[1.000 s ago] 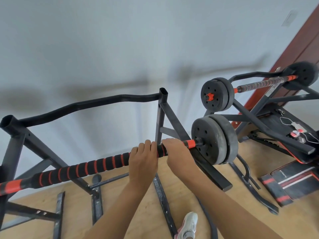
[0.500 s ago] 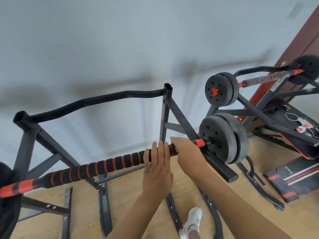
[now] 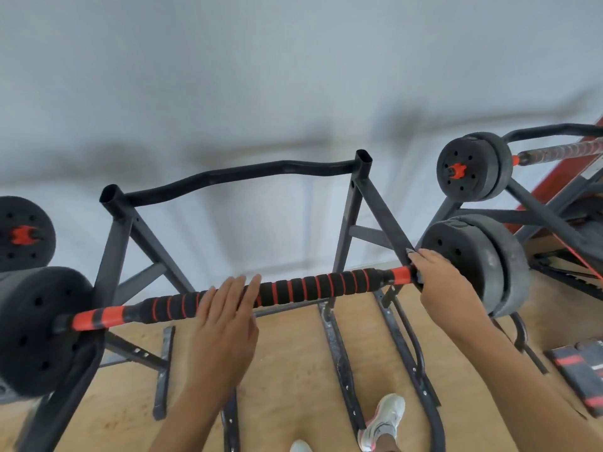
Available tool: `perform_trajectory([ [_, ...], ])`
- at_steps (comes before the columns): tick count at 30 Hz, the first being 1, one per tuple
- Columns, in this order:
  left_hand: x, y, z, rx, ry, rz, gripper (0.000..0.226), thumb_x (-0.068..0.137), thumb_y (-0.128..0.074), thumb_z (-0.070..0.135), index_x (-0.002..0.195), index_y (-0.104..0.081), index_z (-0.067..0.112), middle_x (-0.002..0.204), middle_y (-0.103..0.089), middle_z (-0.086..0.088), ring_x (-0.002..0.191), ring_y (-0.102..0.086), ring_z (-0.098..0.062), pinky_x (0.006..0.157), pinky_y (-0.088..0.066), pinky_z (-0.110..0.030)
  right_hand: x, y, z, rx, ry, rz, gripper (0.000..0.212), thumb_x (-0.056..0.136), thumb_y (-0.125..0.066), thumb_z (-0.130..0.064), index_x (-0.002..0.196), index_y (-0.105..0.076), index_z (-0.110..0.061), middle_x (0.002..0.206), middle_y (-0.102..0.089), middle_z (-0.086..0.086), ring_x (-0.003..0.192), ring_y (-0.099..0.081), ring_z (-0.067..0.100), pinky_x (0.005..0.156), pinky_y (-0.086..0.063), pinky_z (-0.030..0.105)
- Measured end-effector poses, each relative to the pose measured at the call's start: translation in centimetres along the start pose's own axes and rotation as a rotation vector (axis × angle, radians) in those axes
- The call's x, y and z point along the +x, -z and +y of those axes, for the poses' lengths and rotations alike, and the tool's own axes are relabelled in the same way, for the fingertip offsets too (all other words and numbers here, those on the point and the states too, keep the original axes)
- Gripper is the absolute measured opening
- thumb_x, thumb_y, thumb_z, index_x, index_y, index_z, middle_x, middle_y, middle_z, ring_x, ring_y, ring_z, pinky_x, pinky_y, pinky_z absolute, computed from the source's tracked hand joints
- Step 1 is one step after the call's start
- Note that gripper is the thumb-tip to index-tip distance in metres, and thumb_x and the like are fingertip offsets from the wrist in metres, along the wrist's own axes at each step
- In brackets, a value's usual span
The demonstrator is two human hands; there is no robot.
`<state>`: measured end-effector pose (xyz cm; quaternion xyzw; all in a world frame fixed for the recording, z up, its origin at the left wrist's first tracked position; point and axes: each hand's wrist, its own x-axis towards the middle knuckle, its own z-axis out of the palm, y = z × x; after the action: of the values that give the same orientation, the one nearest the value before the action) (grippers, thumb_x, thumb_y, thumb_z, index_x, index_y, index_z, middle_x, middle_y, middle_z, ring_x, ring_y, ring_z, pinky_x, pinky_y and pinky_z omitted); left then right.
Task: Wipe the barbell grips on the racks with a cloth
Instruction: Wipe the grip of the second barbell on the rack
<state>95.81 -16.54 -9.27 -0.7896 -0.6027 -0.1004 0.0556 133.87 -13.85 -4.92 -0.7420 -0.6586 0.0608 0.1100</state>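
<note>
Across the black steel rack (image 3: 354, 203) lies the barbell (image 3: 98, 319), its ribbed black-and-orange foam grip (image 3: 313, 287) between weight plates (image 3: 479, 272) at both ends. The left hand (image 3: 225, 318) lies flat, fingers straight, over the grip's middle. The right hand (image 3: 440, 285) curls round the bar's orange end, just beside the right plates. A second loaded barbell (image 3: 473, 168) sits behind, to the right. A white shoe (image 3: 385, 419) stands on the wooden floor (image 3: 287, 370).

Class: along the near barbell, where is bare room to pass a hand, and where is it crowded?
Free: the striped grip between left hand and right hand; also between left hand and left orange collar. Crowded: the right end, by the weight plates.
</note>
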Motion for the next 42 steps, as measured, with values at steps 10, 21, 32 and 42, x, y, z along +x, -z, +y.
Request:
perform_trajectory([
  [10, -3.0, 2.4, -7.7, 0.037, 0.255, 0.066, 0.067, 0.096, -0.040, 0.058, 0.142, -0.056, 0.012, 0.137, -0.058, -0.011, 0.135, -0.049, -0.039, 0.120, -0.025, -0.056, -2.0, -0.6, -6.1, 0.328, 0.167, 0.054, 0.065, 0.085, -0.049, 0.019, 0.135, -0.061, -0.022, 0.125, -0.063, -0.009, 0.115, -0.059, 0.012, 0.099, -0.050, 0.028],
  [21, -2.2, 2.0, -9.5, -0.084, 0.353, -0.003, 0.081, 0.085, -0.040, 0.086, 0.135, -0.059, 0.025, 0.125, -0.056, -0.002, 0.128, -0.048, -0.033, 0.124, -0.010, -0.054, -2.7, -0.6, -8.1, 0.432, 0.156, 0.012, 0.051, 0.098, -0.052, 0.003, 0.143, -0.057, -0.021, 0.139, -0.058, -0.005, 0.123, -0.056, 0.010, 0.097, -0.041, 0.012],
  [32, -1.6, 0.9, -9.0, -0.115, 0.400, 0.074, 0.072, 0.089, -0.039, 0.083, 0.122, -0.062, 0.023, 0.116, -0.050, -0.007, 0.121, -0.046, -0.036, 0.124, -0.010, -0.059, -2.8, -4.5, -17.2, 0.444, 0.339, 0.066, 0.039, 0.097, -0.054, 0.005, 0.130, -0.066, -0.012, 0.138, -0.063, 0.004, 0.133, -0.054, 0.018, 0.116, -0.039, 0.033],
  [42, 0.5, 2.1, -10.5, -0.214, 0.450, -0.026, 0.042, 0.080, -0.078, 0.026, 0.115, -0.056, 0.025, 0.105, -0.053, 0.006, 0.108, -0.054, -0.025, 0.107, -0.027, -0.044, -2.8, -5.4, -34.6, 0.808, 0.468, -0.310, 0.032, 0.101, -0.053, -0.007, 0.129, -0.060, -0.020, 0.115, -0.068, 0.006, 0.107, -0.066, 0.024, 0.096, -0.057, 0.041],
])
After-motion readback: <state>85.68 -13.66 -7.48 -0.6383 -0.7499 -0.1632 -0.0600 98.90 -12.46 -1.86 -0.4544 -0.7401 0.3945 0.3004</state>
